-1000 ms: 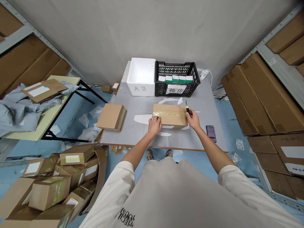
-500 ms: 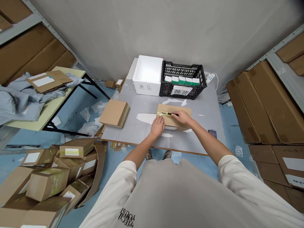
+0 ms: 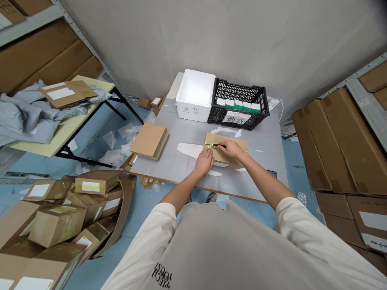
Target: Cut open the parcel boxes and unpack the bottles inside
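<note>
A taped cardboard box (image 3: 234, 141) lies on the grey table (image 3: 181, 161) in front of me. My left hand (image 3: 205, 159) rests on the box's near left corner, fingers curled against it. My right hand (image 3: 231, 149) is closed on a small black-and-yellow cutter (image 3: 215, 145), whose tip lies on the tape seam near the box's left end.
A second cardboard box (image 3: 150, 140) sits at the table's left edge. A white foam box (image 3: 195, 96) and a black crate (image 3: 240, 106) with small boxes stand at the back. A phone (image 3: 271, 173) lies right. Cartons are piled on the floor left (image 3: 60, 217), shelves on both sides.
A second ago my right hand held the cutter at the box's right end; it has moved left along the tape seam. My left hand stayed on the box. The view shifted right.
</note>
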Demonstrator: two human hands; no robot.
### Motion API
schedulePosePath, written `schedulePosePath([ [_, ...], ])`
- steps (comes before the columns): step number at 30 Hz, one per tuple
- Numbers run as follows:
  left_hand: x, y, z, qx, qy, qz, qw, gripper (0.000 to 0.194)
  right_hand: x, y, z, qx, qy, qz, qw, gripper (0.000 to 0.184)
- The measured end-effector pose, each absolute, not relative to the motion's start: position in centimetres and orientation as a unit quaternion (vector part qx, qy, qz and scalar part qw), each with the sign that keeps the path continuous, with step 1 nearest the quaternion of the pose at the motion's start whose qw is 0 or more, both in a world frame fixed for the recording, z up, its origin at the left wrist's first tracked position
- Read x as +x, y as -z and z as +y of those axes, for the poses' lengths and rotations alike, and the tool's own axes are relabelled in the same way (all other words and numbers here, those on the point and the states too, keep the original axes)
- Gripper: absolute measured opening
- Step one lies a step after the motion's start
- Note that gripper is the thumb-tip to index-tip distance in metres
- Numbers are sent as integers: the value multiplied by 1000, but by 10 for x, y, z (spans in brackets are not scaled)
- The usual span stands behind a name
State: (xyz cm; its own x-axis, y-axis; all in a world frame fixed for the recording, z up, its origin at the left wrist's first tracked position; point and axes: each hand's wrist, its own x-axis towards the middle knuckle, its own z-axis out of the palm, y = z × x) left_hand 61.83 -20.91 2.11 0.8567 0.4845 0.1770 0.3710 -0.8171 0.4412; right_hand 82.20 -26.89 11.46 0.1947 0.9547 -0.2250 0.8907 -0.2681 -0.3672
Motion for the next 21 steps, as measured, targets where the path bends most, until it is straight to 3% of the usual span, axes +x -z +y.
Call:
schedulePosePath([
  [7, 618, -17, -209, 955, -132, 228, 138, 49, 810, -137, -267, -777, -206, -595, 4, 48],
  [21, 615, -21, -209, 960, -114, 223, 124, 51, 825, -124, -272, -778, -198, -595, -36, 45],
])
